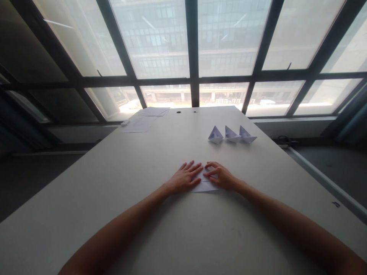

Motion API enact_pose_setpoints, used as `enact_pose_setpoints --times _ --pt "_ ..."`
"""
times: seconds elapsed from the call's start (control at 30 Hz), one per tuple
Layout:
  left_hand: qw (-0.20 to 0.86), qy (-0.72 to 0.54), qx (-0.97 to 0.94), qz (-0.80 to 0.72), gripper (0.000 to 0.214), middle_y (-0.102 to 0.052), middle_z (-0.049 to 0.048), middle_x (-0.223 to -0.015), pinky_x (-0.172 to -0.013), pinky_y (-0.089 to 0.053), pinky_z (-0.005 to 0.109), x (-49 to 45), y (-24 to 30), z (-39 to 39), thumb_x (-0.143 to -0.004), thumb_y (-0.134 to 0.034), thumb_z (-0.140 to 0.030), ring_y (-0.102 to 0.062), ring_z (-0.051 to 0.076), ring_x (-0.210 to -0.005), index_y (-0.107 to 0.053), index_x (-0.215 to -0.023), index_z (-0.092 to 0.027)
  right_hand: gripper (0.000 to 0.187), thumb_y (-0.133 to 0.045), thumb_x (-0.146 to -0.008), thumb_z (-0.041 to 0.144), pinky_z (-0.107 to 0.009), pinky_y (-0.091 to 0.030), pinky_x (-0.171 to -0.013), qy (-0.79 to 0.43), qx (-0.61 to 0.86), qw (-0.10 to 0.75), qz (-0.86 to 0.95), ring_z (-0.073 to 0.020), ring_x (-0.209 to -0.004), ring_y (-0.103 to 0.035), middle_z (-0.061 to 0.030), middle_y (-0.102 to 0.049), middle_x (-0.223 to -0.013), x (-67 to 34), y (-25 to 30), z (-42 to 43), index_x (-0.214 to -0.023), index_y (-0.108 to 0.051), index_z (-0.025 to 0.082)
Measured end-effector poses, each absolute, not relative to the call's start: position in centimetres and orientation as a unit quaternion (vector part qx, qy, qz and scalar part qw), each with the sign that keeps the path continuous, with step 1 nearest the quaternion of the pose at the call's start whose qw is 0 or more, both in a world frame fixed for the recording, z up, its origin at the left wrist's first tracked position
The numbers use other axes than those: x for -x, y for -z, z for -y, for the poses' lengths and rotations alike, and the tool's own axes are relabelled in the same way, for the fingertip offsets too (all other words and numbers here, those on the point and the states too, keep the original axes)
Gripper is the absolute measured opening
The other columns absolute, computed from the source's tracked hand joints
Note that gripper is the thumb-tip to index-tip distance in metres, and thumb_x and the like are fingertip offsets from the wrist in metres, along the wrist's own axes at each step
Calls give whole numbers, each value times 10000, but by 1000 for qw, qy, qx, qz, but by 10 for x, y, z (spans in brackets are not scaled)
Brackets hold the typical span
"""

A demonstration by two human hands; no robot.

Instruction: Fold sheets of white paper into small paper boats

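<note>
A folded sheet of white paper lies on the table in front of me, partly covered by both hands. My left hand rests flat on its left side, fingers stretched out and spread. On the right side, my right hand touches the paper with bent fingers that stay apart. A fold line runs across the paper between the hands. Beyond the right hand stand three folded paper boats: a left one, a middle one and a right one.
Loose white sheets lie at the far left of the white table. Near the far edge is a dark round hole. A small dark mark shows by the right edge. Large windows stand behind the table.
</note>
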State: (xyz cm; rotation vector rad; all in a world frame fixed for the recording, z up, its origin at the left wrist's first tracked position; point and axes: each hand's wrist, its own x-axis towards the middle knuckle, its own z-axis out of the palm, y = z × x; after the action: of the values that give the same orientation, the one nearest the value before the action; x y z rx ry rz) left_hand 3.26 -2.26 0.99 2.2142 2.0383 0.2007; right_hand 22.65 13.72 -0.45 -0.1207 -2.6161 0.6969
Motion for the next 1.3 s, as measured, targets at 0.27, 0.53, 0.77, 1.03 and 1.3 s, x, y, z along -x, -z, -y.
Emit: enact_pose_setpoints --times 0.27,0.53,0.77,1.03,1.3 --pt "57 -81 -726 -681 637 -260 -10 -1601 -1193 -126 518 -35 -10 20 -983 -274 -626 -156 276 -1493 -204 -1548 -341 364 -589 -906 216 -461 -395 -1093 -204 21 211 956 -257 -1280 -516 -75 -587 -1362 -225 7 -137 -1258 -654 280" --pt "31 -78 -699 -710 663 -246 24 -1604 -1200 -113 499 -37 -1 17 -984 -246 -625 -162 266 -1493 -203 -1556 -292 457 -486 -960 287 -520 -291 -1158 -164 20 149 975 -269 -1419 -355 -56 -444 -1507 -224 9 -137 -1417 -503 269" --pt "12 -85 -639 -765 687 -218 79 -1611 -1166 -130 588 -36 6 14 -968 -266 -637 -147 346 -1486 -280 -1537 -252 469 -455 -978 305 -488 -253 -1180 -167 24 133 977 -241 -1441 -314 -52 -417 -1524 -225 3 -134 -1445 -467 267" --pt "-32 -107 -555 -824 555 -316 115 -1574 -1157 -188 560 -27 11 14 -993 -313 -466 -223 342 -1465 -367 -1488 -219 440 -445 -982 281 -506 -231 -1180 -162 33 122 979 -239 -1439 -319 -55 -433 -1514 -227 -3 -132 -1419 -501 276" --pt "-65 -158 -539 -825 448 -510 128 -1396 -1117 -307 482 -23 5 14 -976 -424 -397 -448 299 -1297 -490 -1374 -201 436 -411 -991 253 -531 -217 -1174 -160 42 117 979 -238 -1435 -325 -43 -426 -1518 -225 2 -136 -1417 -498 277"
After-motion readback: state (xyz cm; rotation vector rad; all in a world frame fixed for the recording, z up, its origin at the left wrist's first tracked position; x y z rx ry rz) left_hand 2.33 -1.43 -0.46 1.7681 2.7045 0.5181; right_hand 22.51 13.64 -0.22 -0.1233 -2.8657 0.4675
